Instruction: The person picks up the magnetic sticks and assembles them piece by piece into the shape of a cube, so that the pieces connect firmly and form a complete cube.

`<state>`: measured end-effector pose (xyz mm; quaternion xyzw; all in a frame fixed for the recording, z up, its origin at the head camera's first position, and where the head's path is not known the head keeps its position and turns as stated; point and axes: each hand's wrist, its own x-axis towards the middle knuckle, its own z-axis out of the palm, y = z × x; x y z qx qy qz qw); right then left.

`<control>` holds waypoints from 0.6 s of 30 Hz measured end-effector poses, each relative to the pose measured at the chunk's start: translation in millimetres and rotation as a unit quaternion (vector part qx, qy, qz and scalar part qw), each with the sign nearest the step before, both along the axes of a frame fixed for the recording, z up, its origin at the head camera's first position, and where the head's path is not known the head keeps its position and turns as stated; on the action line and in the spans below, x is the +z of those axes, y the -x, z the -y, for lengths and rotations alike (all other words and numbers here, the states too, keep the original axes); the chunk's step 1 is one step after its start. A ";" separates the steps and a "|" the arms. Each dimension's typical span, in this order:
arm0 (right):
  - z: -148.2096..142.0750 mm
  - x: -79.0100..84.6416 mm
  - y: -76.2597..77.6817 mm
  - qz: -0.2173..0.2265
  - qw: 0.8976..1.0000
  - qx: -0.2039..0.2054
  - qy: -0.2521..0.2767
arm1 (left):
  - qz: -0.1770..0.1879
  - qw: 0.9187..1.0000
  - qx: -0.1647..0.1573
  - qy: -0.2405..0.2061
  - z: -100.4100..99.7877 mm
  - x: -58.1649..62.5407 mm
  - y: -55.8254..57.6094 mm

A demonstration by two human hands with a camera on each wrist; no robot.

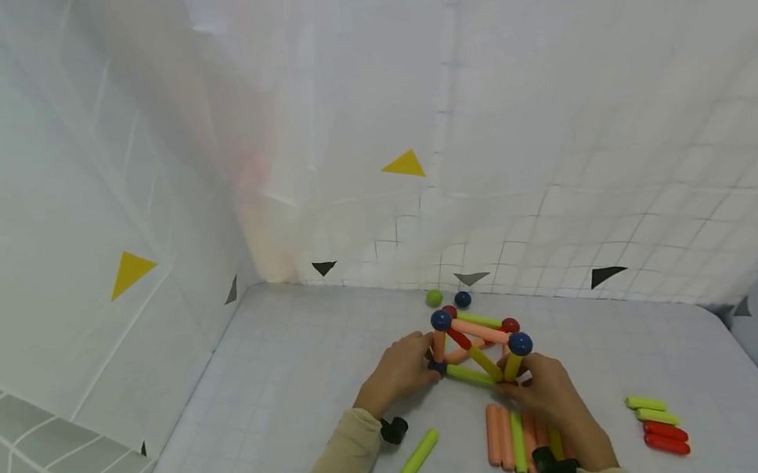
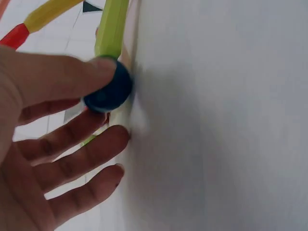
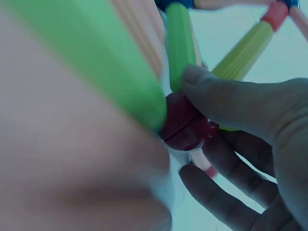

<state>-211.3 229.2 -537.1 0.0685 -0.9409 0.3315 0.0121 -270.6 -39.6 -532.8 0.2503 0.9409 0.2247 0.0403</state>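
Observation:
A frame of magnetic rods and balls stands on the table, with blue balls (image 1: 520,343) at its upper corners and salmon, yellow, red and lime rods (image 1: 470,374) between them. At its lower left corner my left hand (image 1: 402,368) pinches a dark blue ball (image 2: 110,91) between thumb and forefinger, the other fingers spread below. The right hand (image 1: 547,393) grips the lower right corner; in the right wrist view its thumb (image 3: 226,98) presses where a green rod (image 3: 179,48) meets a dark red ball (image 3: 183,122). In the head view that ball is hidden by the fingers.
A lime rod (image 1: 419,456) lies alone near the left forearm. Salmon, lime and yellow rods (image 1: 505,442) lie in a row under the right wrist. Lime and red rods (image 1: 666,432) are stacked at right. Behind the frame sit a green ball (image 1: 434,297) and a dark blue ball (image 1: 462,299).

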 end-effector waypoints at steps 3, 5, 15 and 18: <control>14.9 2.3 -2.0 -0.009 1.000 0.001 -0.012 | -0.015 0.999 0.022 -0.027 8.5 -2.1 4.2; 25.6 4.0 -3.9 -0.017 0.999 0.003 -0.029 | -0.026 0.998 0.032 -0.047 12.9 -4.1 6.5; 79.0 3.4 -16.8 -0.071 0.994 0.019 -0.075 | -0.039 0.973 0.115 -0.197 18.6 -17.7 14.5; 91.7 -1.0 -20.0 -0.105 0.991 0.025 -0.077 | -0.016 0.953 0.148 -0.264 19.2 -21.2 17.2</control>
